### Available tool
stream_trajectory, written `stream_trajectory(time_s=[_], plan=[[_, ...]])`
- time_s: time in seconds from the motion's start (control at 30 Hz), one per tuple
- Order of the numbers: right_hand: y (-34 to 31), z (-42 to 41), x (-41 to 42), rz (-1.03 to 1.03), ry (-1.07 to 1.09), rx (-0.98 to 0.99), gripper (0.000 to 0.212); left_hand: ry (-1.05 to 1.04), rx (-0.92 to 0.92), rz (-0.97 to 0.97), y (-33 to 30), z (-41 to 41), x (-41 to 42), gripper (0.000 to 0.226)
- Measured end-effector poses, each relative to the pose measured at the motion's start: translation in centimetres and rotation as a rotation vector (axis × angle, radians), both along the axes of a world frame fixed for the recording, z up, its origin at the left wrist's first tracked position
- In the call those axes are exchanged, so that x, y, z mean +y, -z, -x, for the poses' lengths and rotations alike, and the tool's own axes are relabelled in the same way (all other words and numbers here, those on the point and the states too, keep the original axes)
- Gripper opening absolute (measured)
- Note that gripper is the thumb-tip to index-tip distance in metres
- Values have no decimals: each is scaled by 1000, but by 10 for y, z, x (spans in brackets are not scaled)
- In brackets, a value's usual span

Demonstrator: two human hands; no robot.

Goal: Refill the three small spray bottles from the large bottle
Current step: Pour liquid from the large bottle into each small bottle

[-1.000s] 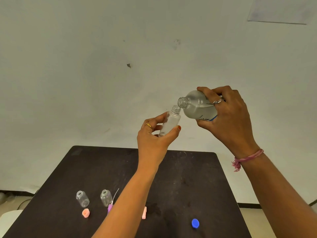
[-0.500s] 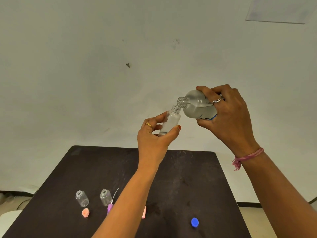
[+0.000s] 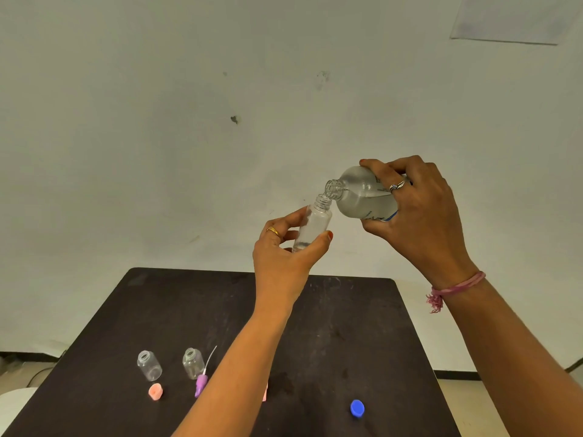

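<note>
The left hand (image 3: 284, 257) holds a small spray bottle (image 3: 312, 227) in the air above the table (image 3: 347, 326), fingers (image 3: 285, 220) and thumb wrapped around its clear body, a little liquid at its bottom. At its 2 o'clock, the right hand (image 3: 419, 212) grips the large bottle (image 3: 362, 197), tipped nearly sideways so its open mouth rests just over the small bottle's neck. On the table, toward 7 o'clock from the left hand, stand two more uncapped small bottles (image 3: 149, 364) (image 3: 192, 362), with a peach cap (image 3: 155, 391) and a purple sprayer top (image 3: 201, 383) just beside them. A blue cap (image 3: 357, 407) lies at 5 o'clock.
</note>
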State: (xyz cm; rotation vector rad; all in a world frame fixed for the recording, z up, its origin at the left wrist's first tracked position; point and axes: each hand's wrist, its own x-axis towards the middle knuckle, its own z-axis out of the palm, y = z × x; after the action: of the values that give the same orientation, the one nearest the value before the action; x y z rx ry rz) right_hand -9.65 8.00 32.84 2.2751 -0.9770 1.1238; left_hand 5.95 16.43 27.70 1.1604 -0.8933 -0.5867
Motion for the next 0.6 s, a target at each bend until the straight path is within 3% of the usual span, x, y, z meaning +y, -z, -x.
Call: stream_trajectory(time_s=[0.6], plan=[[-4, -3, -2, -39, 1, -9, 75, 2, 5, 17, -2, 0, -3, 41]])
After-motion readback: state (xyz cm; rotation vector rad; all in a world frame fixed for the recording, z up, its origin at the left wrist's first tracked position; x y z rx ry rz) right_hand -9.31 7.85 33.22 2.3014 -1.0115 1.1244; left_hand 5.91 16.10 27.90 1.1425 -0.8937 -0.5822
